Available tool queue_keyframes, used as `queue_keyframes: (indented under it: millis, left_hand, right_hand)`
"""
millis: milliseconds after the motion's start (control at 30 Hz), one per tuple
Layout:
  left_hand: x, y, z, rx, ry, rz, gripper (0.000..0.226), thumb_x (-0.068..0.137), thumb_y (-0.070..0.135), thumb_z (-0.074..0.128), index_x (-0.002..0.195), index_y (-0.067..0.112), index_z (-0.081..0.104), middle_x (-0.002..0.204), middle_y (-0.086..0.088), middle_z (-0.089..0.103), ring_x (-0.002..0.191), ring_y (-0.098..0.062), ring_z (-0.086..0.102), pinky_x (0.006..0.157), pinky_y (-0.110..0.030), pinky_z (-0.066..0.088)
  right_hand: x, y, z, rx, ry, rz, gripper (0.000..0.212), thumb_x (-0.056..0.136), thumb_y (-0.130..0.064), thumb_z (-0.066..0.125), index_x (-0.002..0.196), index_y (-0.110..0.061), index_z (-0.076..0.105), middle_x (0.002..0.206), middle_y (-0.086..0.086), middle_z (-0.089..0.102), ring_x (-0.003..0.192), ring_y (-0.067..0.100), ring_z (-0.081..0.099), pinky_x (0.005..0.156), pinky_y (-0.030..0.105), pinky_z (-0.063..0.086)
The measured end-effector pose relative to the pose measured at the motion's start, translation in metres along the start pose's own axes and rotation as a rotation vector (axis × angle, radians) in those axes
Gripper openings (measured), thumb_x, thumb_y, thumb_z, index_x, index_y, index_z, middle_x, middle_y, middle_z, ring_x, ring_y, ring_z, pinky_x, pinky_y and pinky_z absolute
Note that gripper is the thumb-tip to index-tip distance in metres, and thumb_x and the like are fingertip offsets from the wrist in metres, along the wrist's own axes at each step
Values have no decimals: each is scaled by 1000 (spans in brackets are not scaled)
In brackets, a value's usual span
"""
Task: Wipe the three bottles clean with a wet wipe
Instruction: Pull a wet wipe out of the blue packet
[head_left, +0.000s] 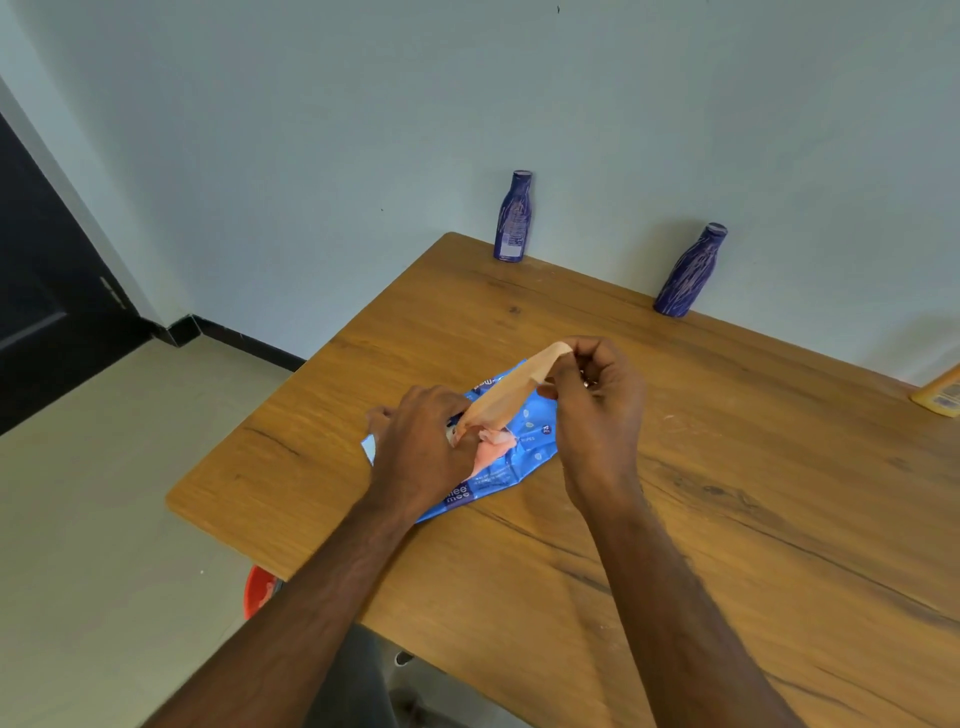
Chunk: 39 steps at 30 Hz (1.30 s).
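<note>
A wooden table (675, 467) fills the centre and right of the frame, set against a pale wall (311, 130); near its middle lies a blue pack of wet wipes (524, 441), flat on the wood and partly hidden under the hands.

The left hand (421, 447) rests on the left part of the pack, palm down, its fingers bent over the opening; whether they pinch the pack or only press on it is hard to tell from this angle. The right hand (592, 400) is raised just above the pack, right of centre; its thumb and fingers pinch the top end of a wet wipe (511, 395), which looks peach-coloured here and stretches in a taut band down and to the left into the pack's opening; a crumpled bit of wipe sits at that opening beside the left hand.

Along the table's far edge, in the upper middle of the frame, a dark blue bottle (513, 217) stands upright, streaked with pale marks; to its right, well apart, a second dark blue bottle (690, 273) stands upright with like streaks. At the right edge of the frame a yellow bottle (943, 395) is cut off by the border; only a corner shows.

At lower left, under the table's edge, part of a red object (260, 592) sits on the light floor (104, 519); a dark door (47, 270) stands at the left of the frame.
</note>
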<state>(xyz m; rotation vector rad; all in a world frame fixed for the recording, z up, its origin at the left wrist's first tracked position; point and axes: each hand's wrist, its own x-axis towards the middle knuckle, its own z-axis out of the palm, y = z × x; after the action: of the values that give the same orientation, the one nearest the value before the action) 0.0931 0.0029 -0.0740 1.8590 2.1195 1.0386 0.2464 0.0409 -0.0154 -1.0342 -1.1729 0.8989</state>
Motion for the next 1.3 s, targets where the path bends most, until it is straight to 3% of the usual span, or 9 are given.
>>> queue_keyframes:
  millis: [100, 333, 467, 633, 800, 867, 1000, 1167, 1300]
  left_hand:
    - [3, -1, -2, 25, -1, 0, 24, 82, 30, 78, 103, 29, 68, 107, 15, 66, 108, -10, 58, 96, -41, 28]
    - [12, -6, -10, 140, -15, -3, 27, 83, 34, 78, 108, 27, 70, 112, 13, 68, 110, -12, 60, 98, -44, 32]
    - [17, -7, -11, 165, -25, -5, 29, 82, 37, 79, 107, 27, 70, 111, 12, 68, 107, -12, 61, 96, -42, 32]
    - [23, -15, -16, 147, -49, 54, 17, 84, 29, 76, 100, 31, 70, 104, 14, 68, 101, -12, 63, 95, -43, 35]
    - [34, -12, -25, 119, -30, 138, 36, 89, 54, 49, 109, 34, 72, 112, 15, 69, 111, -10, 61, 98, -37, 26]
    - [43, 3, -31, -70, -33, 120, 52, 86, 61, 40, 113, 32, 72, 115, 15, 69, 115, -9, 60, 106, -39, 31]
    - [58, 55, -35, -599, -351, 14, 61, 73, 56, 82, 123, 26, 64, 113, 17, 72, 107, 4, 66, 94, -26, 54]
    - [65, 71, -19, -931, -502, -90, 28, 84, 14, 78, 111, 7, 73, 106, -12, 77, 97, -30, 73, 86, -44, 59]
    - [73, 74, -24, -1260, -540, -216, 38, 83, 10, 75, 115, -9, 65, 107, -23, 69, 88, -28, 69, 78, -36, 57]
  right_hand:
    - [2, -5, 1, 68, 120, -12, 17, 98, -7, 55, 89, -16, 68, 89, 13, 68, 84, 41, 66, 68, 39, 60]
    - [34, -35, -4, 30, 329, -173, 17, 95, -23, 57, 86, -34, 66, 82, -3, 66, 81, 36, 65, 67, 55, 59]
    - [54, -58, -8, -19, 381, -285, 10, 97, -21, 58, 93, -20, 67, 85, -11, 66, 79, 16, 62, 69, 48, 58]
    - [80, -95, -21, -58, 454, -404, 12, 98, -11, 55, 97, -9, 67, 88, -9, 65, 78, -6, 58, 69, 17, 48]
    - [96, -93, -21, -281, 171, -358, 12, 94, -7, 59, 95, -11, 71, 85, -9, 68, 78, -2, 61, 70, 16, 50]
    - [94, -84, -16, -337, 39, -335, 13, 92, -8, 62, 92, -17, 71, 83, -14, 68, 79, -2, 62, 72, 19, 50]
    - [91, -79, -12, -373, -48, -289, 13, 93, -16, 64, 88, -26, 69, 81, -17, 67, 81, -3, 62, 70, 21, 51]
    - [98, -88, -27, -342, 9, -142, 9, 97, -25, 61, 99, -24, 69, 86, -14, 64, 75, 3, 62, 62, 24, 52]
    - [107, -70, -57, -298, -7, 207, 17, 97, -36, 60, 108, -23, 61, 104, -4, 66, 92, 17, 68, 72, 34, 59]
